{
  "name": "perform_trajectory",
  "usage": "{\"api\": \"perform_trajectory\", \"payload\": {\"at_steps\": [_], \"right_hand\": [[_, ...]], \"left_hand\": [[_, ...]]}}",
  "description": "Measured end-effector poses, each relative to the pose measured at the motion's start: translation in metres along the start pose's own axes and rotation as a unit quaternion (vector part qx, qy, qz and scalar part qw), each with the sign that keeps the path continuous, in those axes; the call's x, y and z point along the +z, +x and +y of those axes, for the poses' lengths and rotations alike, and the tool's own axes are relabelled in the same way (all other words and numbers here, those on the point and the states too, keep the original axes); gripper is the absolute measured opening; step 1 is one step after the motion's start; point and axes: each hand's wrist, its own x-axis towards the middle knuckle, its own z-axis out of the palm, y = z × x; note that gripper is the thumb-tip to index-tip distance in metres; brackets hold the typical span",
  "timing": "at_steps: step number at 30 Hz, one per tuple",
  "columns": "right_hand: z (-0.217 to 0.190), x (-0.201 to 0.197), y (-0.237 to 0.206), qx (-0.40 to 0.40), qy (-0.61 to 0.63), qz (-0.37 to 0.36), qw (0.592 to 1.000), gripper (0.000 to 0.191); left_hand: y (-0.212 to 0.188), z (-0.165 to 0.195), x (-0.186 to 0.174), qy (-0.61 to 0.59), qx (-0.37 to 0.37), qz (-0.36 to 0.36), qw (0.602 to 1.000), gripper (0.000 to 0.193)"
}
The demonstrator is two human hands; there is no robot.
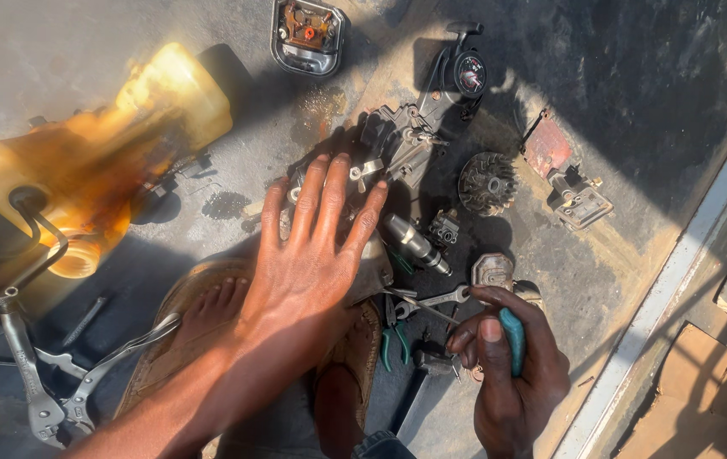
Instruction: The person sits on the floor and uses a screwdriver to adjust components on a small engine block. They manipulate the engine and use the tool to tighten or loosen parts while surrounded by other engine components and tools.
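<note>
My left hand (308, 251) lies flat with fingers spread on a grey metal engine block (374, 263) on the concrete floor, pressing it down. My right hand (508, 374) is closed around a screwdriver with a teal handle (514, 340); its thin shaft (419, 306) points left toward the block's lower edge. A metal cylinder part (414, 242) lies just right of the block. My bare foot in a sandal (210, 310) rests beneath my left forearm.
A translucent yellow fuel tank (100, 153) lies at left. A finned flywheel (487, 181), a carburettor (580, 200), a starter housing (465, 72), a square black cover (308, 34), green-handled pliers (393, 336) and locking pliers (49, 382) lie around. A metal rail (678, 280) runs along the right.
</note>
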Motion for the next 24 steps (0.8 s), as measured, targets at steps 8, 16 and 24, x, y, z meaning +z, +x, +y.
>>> {"api": "perform_trajectory", "payload": {"at_steps": [8,16,24], "right_hand": [[0.008,0.008,0.007,-0.014,0.070,0.011,0.997,0.028],[-0.017,0.011,0.019,-0.071,-0.117,-0.052,0.989,0.021],[-0.064,0.035,0.010,-0.249,-0.481,-0.086,0.836,0.018]], "left_hand": [[0.002,-0.001,-0.002,0.002,0.003,-0.017,1.000,0.072],[0.007,0.001,-0.015,-0.053,-0.006,-0.074,0.996,0.090],[0.018,0.006,-0.033,-0.042,0.021,-0.202,0.978,0.089]]}}
